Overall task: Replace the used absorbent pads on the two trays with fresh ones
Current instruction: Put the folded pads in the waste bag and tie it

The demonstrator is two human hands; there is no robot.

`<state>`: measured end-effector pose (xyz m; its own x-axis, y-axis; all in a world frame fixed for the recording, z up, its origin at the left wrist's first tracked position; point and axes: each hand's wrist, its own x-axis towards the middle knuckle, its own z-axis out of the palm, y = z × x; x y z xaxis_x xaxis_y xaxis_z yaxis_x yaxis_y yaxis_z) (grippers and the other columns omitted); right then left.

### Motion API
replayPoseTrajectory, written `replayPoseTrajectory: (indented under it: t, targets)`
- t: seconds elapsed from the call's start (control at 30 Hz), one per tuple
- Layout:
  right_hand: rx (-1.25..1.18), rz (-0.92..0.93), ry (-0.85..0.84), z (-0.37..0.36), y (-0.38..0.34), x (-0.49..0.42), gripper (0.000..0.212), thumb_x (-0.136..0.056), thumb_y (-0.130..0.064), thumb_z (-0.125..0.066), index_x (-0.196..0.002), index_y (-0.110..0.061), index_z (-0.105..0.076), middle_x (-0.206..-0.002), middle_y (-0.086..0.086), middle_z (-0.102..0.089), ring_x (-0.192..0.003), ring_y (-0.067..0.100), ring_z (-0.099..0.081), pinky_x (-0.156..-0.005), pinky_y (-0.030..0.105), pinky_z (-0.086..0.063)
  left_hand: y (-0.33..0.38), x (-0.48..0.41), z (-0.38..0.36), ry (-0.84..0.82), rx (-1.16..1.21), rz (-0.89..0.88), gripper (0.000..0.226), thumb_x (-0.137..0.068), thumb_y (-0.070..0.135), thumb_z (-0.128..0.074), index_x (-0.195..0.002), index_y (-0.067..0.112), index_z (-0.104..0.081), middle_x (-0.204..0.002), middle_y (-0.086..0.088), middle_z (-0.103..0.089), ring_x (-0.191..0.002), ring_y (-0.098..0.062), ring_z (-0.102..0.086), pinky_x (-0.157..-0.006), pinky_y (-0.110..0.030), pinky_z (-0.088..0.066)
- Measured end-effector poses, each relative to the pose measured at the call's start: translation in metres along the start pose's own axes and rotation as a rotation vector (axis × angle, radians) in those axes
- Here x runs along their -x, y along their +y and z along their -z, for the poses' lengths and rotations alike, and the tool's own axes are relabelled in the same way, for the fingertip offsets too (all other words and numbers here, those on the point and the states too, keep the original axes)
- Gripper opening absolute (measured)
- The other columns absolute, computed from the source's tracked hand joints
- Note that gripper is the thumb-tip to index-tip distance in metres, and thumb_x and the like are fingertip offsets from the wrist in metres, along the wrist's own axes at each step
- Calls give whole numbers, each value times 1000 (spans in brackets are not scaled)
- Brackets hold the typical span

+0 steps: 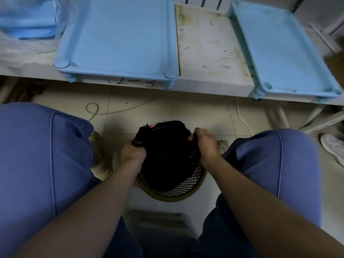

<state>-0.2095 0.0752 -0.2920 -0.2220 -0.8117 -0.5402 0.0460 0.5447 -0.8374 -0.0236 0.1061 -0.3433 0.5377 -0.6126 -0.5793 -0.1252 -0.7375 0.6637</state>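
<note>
- The left hand (pixel 133 152) and right hand (pixel 205 144) were both low between the knees. Each had its fingers curled tight round a bunched edge of the black bin bag (pixel 165 151), left hand on the left side, right hand on the right.
- The bag sat in a mesh waste basket (pixel 178 187) on the floor tiles, right in front of the person.
- Far beyond it, on the white bench (pixel 208 43), stood the two blue trays. The left tray (pixel 115 71) was square-on, and the right tray (pixel 297 91) was angled away and slightly over the near edge of the bench.
- No crumpled or soiled pad showed on either tray, so I judged the removal done and the waste bagged.
- The wide lens flattened both tray floors to plain blue. They may have been bare or already relined; I could not tell which.
- A stack of fresh pads (pixel 28 19) lay in clear plastic at the far left, just beside the left tray. I judged that laying them was the work left, unless it had already been done.
- Room was tight low down, with the knees close on either side of the basket and a cord (pixel 130 107) looped on the floor between the basket and the bench.
- A white shoe (pixel 333 148) stood at the right edge.
- The stained bench top between the trays was open for setting things down.
</note>
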Motion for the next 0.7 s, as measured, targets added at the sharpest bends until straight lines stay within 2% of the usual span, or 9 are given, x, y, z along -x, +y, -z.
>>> replayPoseTrajectory:
  t: [0.03,0.1,0.2,0.3,0.4,0.5,0.57,0.63,0.7]
  targets:
    - [41,10,29,0,1,-2,25,-90,-21,-55,-68,-11,-55,-65,4,-60,-66,21,-57,-68,31,-49,2,1,1,32,-11,-18,30,-90,14,-54,-120,6,-57,-115,-17,-62,-104,-36,-59,-74,-31,-42]
    - [141,16,75,2,8,-6,24,-87,-28,-64,-74,-12,-52,-69,6,-58,-70,23,-59,-71,36,-51,4,2,4,95,-26,-44,28,-89,12,-53,-117,10,-58,-114,-16,-63,-106,-36,-59,-81,-34,-46]
    - [402,16,72,5,14,-9,36,-81,-27,-72,-103,-6,-54,-96,9,-63,-95,26,-63,-86,36,-52,7,1,7,150,62,-99,28,-86,7,-54,-110,20,-60,-110,-9,-65,-106,-32,-60,-89,-35,-49]
    - [727,-15,84,14,14,-4,57,-83,-17,-68,-133,-6,-43,-121,11,-58,-115,30,-56,-96,32,-46,7,6,9,135,81,-148,29,-86,5,-54,-109,22,-59,-108,-4,-65,-105,-29,-60,-89,-30,-45]
    - [915,20,44,20,10,0,34,-86,-9,-56,-120,-9,-62,-116,14,-66,-108,31,-61,-86,28,-49,8,14,9,50,31,-118,44,-86,1,-54,-125,21,-54,-116,-8,-62,-108,-29,-59,-87,-29,-46]
    - [911,112,45,20,1,5,26,-87,-6,-50,-107,-11,-65,-102,14,-69,-97,31,-63,-78,27,-48,5,16,11,-56,23,-101,58,-81,4,-66,-134,22,-50,-121,-9,-60,-113,-29,-58,-92,-33,-48]
    - [885,159,71,22,-5,8,21,-88,-9,-50,-103,-11,-64,-93,12,-66,-92,30,-61,-76,28,-46,4,17,13,-92,64,-125,49,-82,20,-72,-128,19,-56,-117,-8,-64,-110,-30,-60,-91,-36,-51]
    - [888,192,95,24,-12,11,16,-88,-16,-52,-101,-16,-62,-88,7,-62,-86,26,-58,-74,27,-43,5,22,16,-56,66,-182,29,-90,32,-63,-114,17,-67,-102,-7,-68,-102,-30,-63,-82,-32,-50]
    - [901,223,82,28,-18,12,11,-88,-22,-55,-97,-20,-61,-86,4,-60,-84,24,-57,-71,26,-41,9,27,21,6,76,-241,25,-94,33,-55,-105,17,-71,-91,-4,-68,-95,-28,-64,-77,-29,-46]
